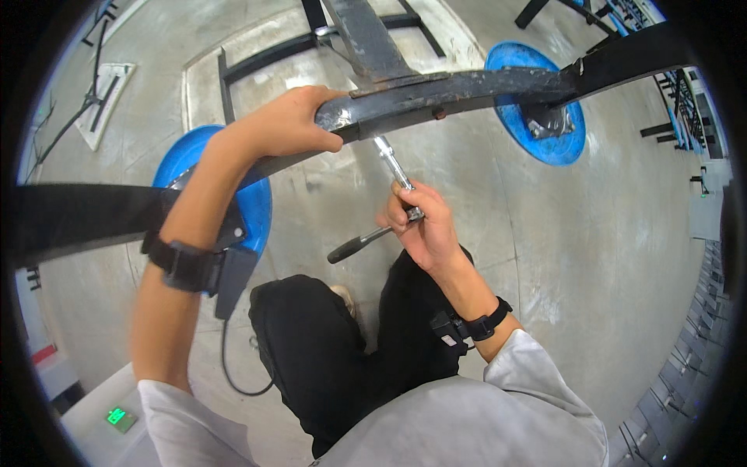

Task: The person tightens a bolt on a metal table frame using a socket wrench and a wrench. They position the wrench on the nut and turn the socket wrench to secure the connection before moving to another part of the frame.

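A black metal beam (467,93) runs across the upper part of the head view, scuffed along its top. My left hand (292,124) is wrapped over this beam, left of the middle, with the thumb on the near side. Below the beam, my right hand (420,226) grips a ratchet wrench (358,244) around its head. The wrench's dark handle points left, and its chrome extension with a socket (394,165) rises toward the beam's underside. Whether the socket touches the beam, I cannot tell.
Blue round discs (572,140) sit beneath the beam on both sides. Another black post (366,39) joins it from the far side. Black frame parts (264,62) lie on the grey floor beyond. At lower left stands a pale box with a green-lit display (120,418).
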{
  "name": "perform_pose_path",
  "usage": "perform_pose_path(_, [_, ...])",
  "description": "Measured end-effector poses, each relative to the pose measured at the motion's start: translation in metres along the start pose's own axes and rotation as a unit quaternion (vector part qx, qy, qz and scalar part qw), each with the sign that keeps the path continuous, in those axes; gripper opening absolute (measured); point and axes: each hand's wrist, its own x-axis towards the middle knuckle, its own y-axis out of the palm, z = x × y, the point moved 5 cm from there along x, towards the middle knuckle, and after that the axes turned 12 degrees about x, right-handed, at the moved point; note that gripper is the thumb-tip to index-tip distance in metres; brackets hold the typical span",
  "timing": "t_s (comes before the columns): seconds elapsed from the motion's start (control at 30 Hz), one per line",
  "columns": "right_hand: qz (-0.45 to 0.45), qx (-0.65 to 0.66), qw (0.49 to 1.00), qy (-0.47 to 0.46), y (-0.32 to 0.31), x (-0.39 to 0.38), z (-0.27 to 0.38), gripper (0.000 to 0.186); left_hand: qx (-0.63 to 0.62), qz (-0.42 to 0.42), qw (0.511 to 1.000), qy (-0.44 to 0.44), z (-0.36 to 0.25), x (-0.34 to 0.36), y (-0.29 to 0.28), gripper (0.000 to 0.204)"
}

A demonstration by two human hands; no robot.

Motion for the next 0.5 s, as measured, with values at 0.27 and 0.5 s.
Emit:
perform_pose_path(0.27, [-0.021,0.136,0.990,0.023,0.015,0.003,-0.007,0.013,0.016,0.032,0.999,-0.037,0.001,0.002,0.000,0.056])
perform_pose_path(0.5, [-0.029,0.158,0.987,-0.028,0.017,0.006,-0.019,0.012,0.006,0.066,0.997,-0.031,0.001,0.004,0.005,0.060])
